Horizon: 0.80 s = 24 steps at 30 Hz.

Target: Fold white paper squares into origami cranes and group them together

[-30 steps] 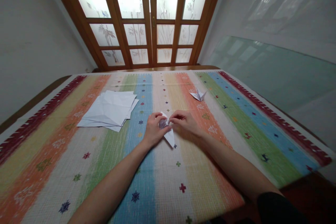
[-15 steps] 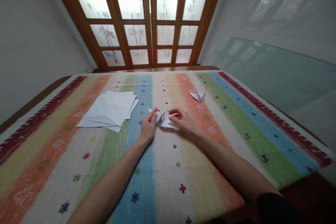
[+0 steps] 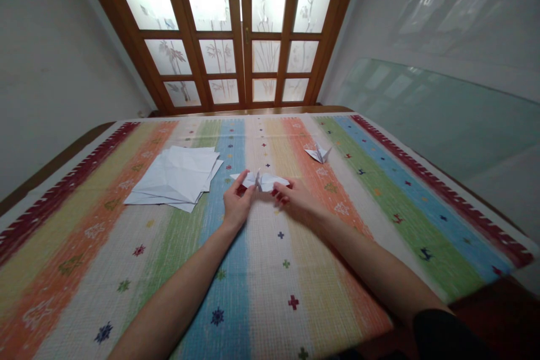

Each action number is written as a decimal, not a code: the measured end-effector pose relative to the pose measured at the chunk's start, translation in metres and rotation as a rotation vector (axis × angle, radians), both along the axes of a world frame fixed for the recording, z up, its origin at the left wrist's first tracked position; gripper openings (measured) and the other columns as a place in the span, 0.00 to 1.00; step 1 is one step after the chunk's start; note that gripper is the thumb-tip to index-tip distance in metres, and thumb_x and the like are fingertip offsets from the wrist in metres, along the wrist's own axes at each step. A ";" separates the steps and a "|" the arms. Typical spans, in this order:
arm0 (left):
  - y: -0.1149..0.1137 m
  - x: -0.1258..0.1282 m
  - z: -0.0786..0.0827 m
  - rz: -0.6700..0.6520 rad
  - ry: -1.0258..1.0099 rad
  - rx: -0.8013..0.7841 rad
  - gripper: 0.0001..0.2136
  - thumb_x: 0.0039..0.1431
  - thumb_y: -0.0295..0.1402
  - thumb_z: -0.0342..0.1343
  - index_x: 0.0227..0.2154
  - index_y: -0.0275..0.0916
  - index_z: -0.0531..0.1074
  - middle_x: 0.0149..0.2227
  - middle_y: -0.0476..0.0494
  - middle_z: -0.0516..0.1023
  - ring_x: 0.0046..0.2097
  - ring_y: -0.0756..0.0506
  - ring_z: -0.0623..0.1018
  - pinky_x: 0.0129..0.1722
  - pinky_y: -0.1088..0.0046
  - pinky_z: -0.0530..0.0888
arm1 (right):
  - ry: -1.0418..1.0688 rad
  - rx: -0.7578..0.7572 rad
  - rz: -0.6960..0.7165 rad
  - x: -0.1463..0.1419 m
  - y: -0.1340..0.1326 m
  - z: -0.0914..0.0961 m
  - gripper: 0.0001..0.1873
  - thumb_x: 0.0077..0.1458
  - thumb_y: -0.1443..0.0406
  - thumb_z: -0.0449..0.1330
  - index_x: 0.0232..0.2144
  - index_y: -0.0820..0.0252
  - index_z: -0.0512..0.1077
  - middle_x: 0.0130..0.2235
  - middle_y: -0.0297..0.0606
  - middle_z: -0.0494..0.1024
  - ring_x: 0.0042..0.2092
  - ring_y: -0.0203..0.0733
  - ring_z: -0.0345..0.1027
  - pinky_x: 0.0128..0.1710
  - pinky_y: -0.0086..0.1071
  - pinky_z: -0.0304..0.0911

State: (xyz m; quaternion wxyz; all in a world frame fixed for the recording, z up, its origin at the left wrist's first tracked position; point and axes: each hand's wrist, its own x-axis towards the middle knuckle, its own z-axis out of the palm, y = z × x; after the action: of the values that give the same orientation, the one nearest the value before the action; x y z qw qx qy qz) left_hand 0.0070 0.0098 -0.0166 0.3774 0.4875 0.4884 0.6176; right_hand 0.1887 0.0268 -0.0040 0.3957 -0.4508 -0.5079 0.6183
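Between my hands, over the middle of the table, is a white origami crane [image 3: 264, 181] with its wings spread to the left and right. My left hand [image 3: 238, 200] pinches its left wing between thumb and fingers. The thumb and fingers of my right hand [image 3: 293, 196] are closed on the right wing. A narrow folded point stands up at the middle of the crane. Farther back on the right, a second folded paper crane [image 3: 319, 153] rests on the orange stripe of the cloth.
A loose stack of white paper sheets [image 3: 177, 177], creased on top, lies left of my hands. The striped tablecloth [image 3: 270, 292] covers the table. Behind the table stand wooden doors with glass panes [image 3: 219, 56]; a glass panel [image 3: 439, 118] is on the right wall.
My right hand has closed on the right wing, where its fingers were lifted and apart before. The crane's wings now lie spread wider and flatter. My left hand has barely shifted.
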 end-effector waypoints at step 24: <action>0.017 -0.024 0.024 0.121 -0.463 -0.218 0.11 0.45 0.31 0.57 0.34 0.39 0.66 0.23 0.52 0.74 0.25 0.50 0.77 0.24 0.78 0.70 | 0.208 0.092 -0.486 0.061 0.028 0.022 0.07 0.49 0.61 0.60 0.25 0.59 0.71 0.25 0.37 0.77 0.24 0.35 0.68 0.24 0.27 0.65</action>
State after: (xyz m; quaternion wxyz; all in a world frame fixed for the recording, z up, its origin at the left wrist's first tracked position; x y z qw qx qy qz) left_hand -0.0168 0.0270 0.0074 0.4916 0.2595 0.4809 0.6780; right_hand 0.2497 0.0551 0.0183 0.6027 -0.4752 -0.3688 0.5243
